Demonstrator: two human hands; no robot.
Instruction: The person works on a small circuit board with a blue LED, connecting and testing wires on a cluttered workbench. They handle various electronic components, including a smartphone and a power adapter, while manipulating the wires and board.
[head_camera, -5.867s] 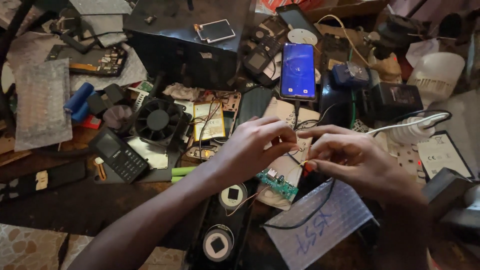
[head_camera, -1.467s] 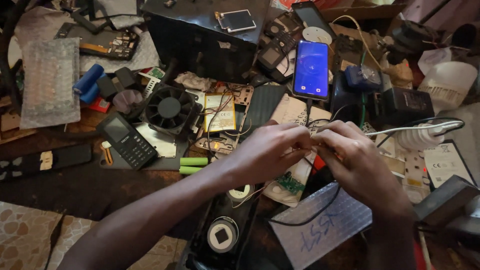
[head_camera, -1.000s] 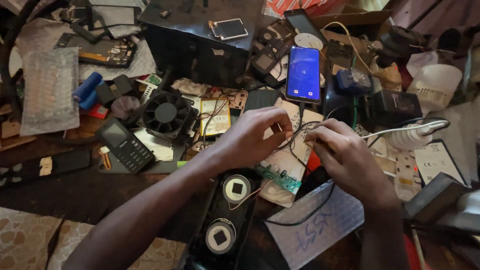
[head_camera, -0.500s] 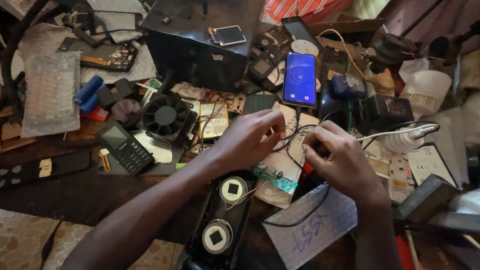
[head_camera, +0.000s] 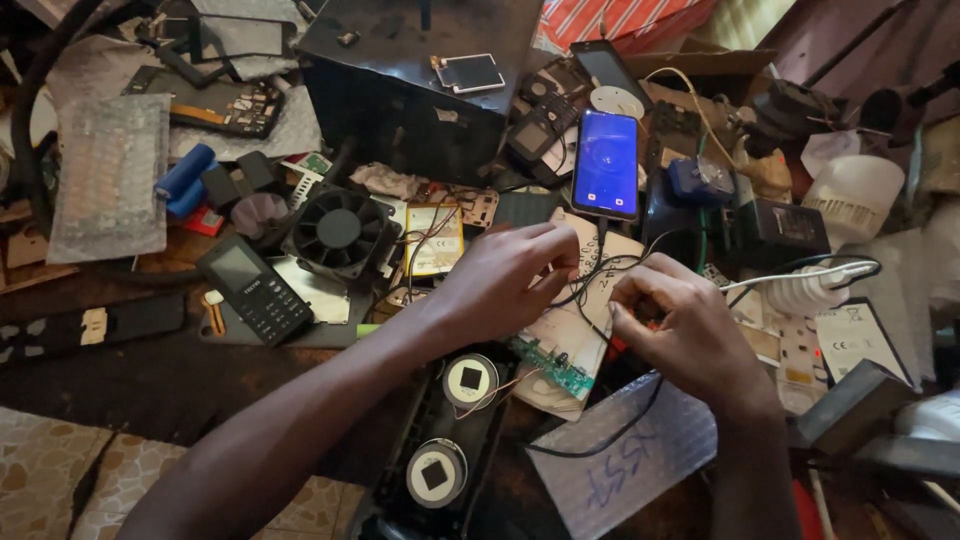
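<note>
Both hands work a thin black cable (head_camera: 600, 290) near the lit smartphone (head_camera: 606, 163). The left hand (head_camera: 505, 280) pinches it; the right hand (head_camera: 685, 325) is curled on it too. It is best kept slack, clear of the green circuit board (head_camera: 550, 366).

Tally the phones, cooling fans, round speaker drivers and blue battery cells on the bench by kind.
Smartphones with lit screen: 1
Keypad phones: 2
Cooling fans: 1
Round speaker drivers: 2
Blue battery cells: 2
Total: 8

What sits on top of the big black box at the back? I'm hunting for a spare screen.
On the black box lies one small phone screen panel, plus a tiny dark bit. Its inside is hidden.
</note>
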